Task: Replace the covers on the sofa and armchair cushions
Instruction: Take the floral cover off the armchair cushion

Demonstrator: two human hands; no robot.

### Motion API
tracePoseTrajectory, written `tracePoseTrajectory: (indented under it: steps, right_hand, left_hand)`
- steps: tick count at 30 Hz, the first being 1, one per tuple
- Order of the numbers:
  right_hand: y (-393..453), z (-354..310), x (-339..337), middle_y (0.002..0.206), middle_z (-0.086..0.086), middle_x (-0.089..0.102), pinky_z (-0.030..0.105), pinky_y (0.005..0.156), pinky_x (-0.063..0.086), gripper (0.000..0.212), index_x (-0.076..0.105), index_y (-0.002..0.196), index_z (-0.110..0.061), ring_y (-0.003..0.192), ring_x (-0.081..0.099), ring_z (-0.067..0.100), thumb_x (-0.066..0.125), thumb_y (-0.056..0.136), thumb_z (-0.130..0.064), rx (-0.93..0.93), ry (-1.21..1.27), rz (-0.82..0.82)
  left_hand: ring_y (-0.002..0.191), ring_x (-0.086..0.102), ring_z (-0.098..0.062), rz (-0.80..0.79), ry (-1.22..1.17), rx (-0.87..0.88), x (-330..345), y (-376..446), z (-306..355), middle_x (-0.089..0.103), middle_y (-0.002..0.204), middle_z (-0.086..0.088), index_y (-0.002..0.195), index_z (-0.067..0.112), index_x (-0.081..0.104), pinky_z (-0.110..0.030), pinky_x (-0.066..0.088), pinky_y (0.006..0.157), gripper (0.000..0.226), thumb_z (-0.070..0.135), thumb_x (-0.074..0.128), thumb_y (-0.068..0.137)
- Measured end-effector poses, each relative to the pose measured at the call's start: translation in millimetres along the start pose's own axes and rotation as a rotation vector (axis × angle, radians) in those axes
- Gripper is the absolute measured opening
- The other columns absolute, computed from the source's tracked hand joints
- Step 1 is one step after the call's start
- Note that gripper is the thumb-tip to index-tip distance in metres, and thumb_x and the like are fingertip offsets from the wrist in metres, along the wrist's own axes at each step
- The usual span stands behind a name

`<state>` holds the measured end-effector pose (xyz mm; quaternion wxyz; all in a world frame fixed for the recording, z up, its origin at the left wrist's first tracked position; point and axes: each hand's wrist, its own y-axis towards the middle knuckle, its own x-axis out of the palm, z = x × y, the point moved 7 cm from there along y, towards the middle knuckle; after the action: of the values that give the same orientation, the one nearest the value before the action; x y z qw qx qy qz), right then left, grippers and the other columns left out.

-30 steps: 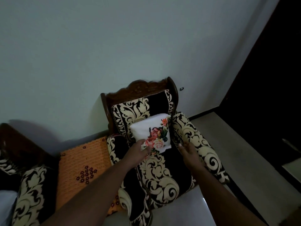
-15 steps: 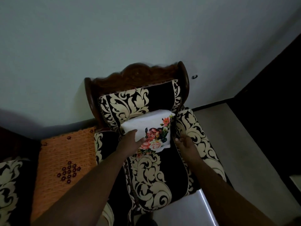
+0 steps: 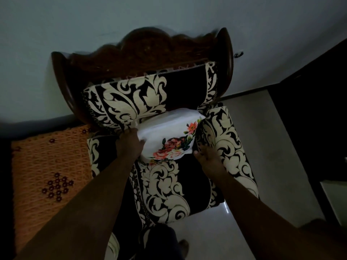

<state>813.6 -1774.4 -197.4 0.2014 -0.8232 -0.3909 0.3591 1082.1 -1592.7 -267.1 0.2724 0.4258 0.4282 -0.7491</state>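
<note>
White cushion: white cloth with a flower print low on its right side; you have it between both hands, leaning against the armchair's back.
Left hand: your palm lies on the cushion's left edge, fingers curled over the cloth there and gripping it.
Right hand: it sits at the cushion's lower right corner, thumb tip touching the corner; whether the other fingers hold any cloth cannot be told in the dim light.
Seat: black and cream scroll pattern, directly under your hands and nearer you than the cushion.
Armrest: same pattern, just beside your right hand on its outer side.
Orange mat: woven, with a dark bead motif, well out from your left hand.
Back cushion: just beyond your grip, touching the white cushion's top.
Wooden frame: dark carved crest past that, against the pale wall.
</note>
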Motion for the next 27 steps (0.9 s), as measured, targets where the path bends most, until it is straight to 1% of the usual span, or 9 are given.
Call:
tracePoseTrajectory:
  steps: [2, 5, 7, 9, 11, 14, 17, 22, 27]
  right_hand:
    - [2.3, 0.6, 1.2, 0.107, -0.013, 0.062, 0.035, 0.097, 0.049, 0.035, 0.058, 0.117, -0.017, 0.099, 0.059, 0.003, 0.062, 0.097, -0.046, 0.003, -0.012, -0.01]
    - [5.5, -1.9, 3.0, 0.114, -0.006, 0.062, 0.028, 0.092, 0.046, 0.047, 0.061, 0.126, -0.015, 0.107, 0.06, 0.013, 0.061, 0.096, -0.051, 0.005, -0.044, -0.026]
    - [1.9, -6.2, 5.0, 0.104, -0.001, 0.061, 0.023, 0.085, 0.039, 0.033, 0.066, 0.115, -0.008, 0.093, 0.058, 0.011, 0.058, 0.101, -0.038, 0.012, -0.055, -0.029]
    - [-5.4, -13.8, 6.4, 0.091, 0.011, 0.067, 0.028, 0.074, 0.042, 0.053, 0.069, 0.097, 0.0, 0.075, 0.058, 0.011, 0.054, 0.098, -0.051, 0.037, 0.004, -0.034]
    - [-14.4, -17.0, 7.0, 0.097, 0.019, 0.07, 0.031, 0.069, 0.049, 0.071, 0.068, 0.101, -0.001, 0.08, 0.065, 0.021, 0.045, 0.094, -0.068, 0.164, 0.046, -0.087]
    - [-32.7, -18.5, -4.0, 0.104, 0.014, 0.069, 0.035, 0.064, 0.053, 0.07, 0.066, 0.106, -0.008, 0.095, 0.066, 0.03, 0.041, 0.094, -0.073, 0.323, 0.046, -0.142]
    - [-44.5, -30.9, -28.1, 0.099, 0.011, 0.071, 0.04, 0.071, 0.058, 0.049, 0.069, 0.098, -0.016, 0.092, 0.068, 0.029, 0.052, 0.094, -0.061, 0.275, 0.136, -0.13]
    - [-58.7, -60.9, -88.9, 0.092, 0.016, 0.063, 0.034, 0.066, 0.056, 0.006, 0.056, 0.09, -0.008, 0.086, 0.066, 0.031, 0.054, 0.096, -0.012, 0.092, 0.086, -0.187]
    - [-78.0, -86.7, -168.2, 0.07, 0.009, 0.054, 0.039, 0.064, 0.046, 0.026, 0.051, 0.069, -0.013, 0.065, 0.052, 0.02, 0.047, 0.094, -0.019, -0.171, 0.081, -0.161]
  left_hand:
    - [0.118, 0.056, -0.038, -0.009, -0.112, 0.051, 3.8, -11.8, 7.3, 0.06, 0.128, -0.017, 0.129, 0.01, 0.058, -0.046, 0.05, 0.093, 0.049, 0.042, 0.067, 0.093]
    - [0.099, 0.065, -0.034, -0.102, -0.195, 0.169, 12.3, -40.7, 28.4, 0.067, 0.106, -0.012, 0.108, 0.014, 0.063, -0.04, 0.053, 0.08, 0.027, 0.038, 0.061, 0.095]
    - [0.084, 0.065, -0.03, -0.142, -0.237, 0.246, 13.1, -62.3, 48.3, 0.066, 0.088, -0.005, 0.093, 0.021, 0.059, -0.036, 0.049, 0.067, 0.023, 0.043, 0.056, 0.092]
    - [0.075, 0.063, -0.024, -0.171, -0.297, 0.294, 8.7, -84.8, 75.6, 0.062, 0.078, 0.0, 0.09, 0.024, 0.057, -0.034, 0.042, 0.059, 0.018, 0.042, 0.059, 0.09]
    - [0.07, 0.06, -0.018, -0.191, -0.37, 0.305, -2.1, -108.2, 108.0, 0.06, 0.073, 0.005, 0.088, 0.024, 0.058, -0.033, 0.039, 0.057, 0.015, 0.039, 0.062, 0.088]
    - [0.064, 0.054, -0.013, -0.18, -0.478, 0.303, -20.4, -136.9, 152.6, 0.053, 0.066, 0.009, 0.083, 0.028, 0.055, -0.032, 0.036, 0.055, 0.014, 0.042, 0.057, 0.084]
    - [0.067, 0.055, -0.011, -0.173, -0.492, 0.317, -38.7, -160.9, 187.7, 0.059, 0.072, 0.008, 0.086, 0.026, 0.057, -0.03, 0.034, 0.057, 0.008, 0.029, 0.064, 0.088]
    - [0.067, 0.058, -0.009, -0.139, -0.5, 0.334, -73.5, -197.8, 243.9, 0.063, 0.074, 0.005, 0.086, 0.026, 0.058, -0.032, 0.041, 0.059, 0.013, 0.033, 0.069, 0.087]
    - [0.061, 0.058, -0.008, -0.088, -0.612, 0.335, -112.7, -235.1, 308.5, 0.063, 0.07, 0.007, 0.082, 0.029, 0.058, -0.027, 0.043, 0.057, 0.022, 0.044, 0.073, 0.086]
